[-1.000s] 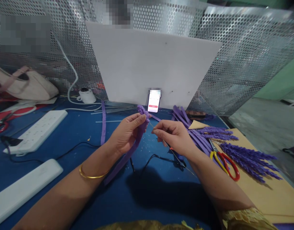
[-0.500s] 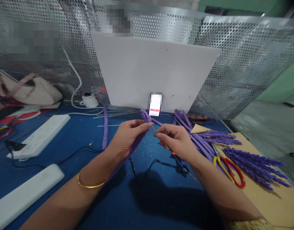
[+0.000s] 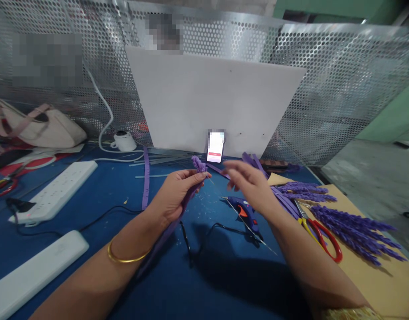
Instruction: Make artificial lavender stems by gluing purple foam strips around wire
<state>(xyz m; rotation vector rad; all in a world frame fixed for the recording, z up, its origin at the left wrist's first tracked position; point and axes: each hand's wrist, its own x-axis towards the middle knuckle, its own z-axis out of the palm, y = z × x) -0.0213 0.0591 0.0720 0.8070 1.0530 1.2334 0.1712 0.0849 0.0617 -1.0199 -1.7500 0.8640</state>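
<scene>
My left hand [image 3: 176,193] pinches a purple foam sprig [image 3: 199,165] wound on a thin wire [image 3: 249,225]. A purple foam strip [image 3: 164,233] trails from it under my palm toward my wrist. The wire slants down to the right over the blue mat. My right hand [image 3: 249,183] hovers just right of the sprig, fingers spread and blurred, holding nothing. A blue glue gun [image 3: 244,210] with an orange trigger lies on the mat right below my right hand.
Finished purple sprigs [image 3: 352,224] and red-and-yellow scissors [image 3: 319,235] lie on a brown board [image 3: 374,271] at right. More purple strips [image 3: 277,191] sit beside it. A phone [image 3: 215,147] leans on a white panel [image 3: 214,102]. Power strips [image 3: 54,190] and cables lie at left.
My right hand has let go of the wire and lifted away, opening its fingers; the glue gun beneath it is now uncovered. My left hand keeps its hold on the sprig.
</scene>
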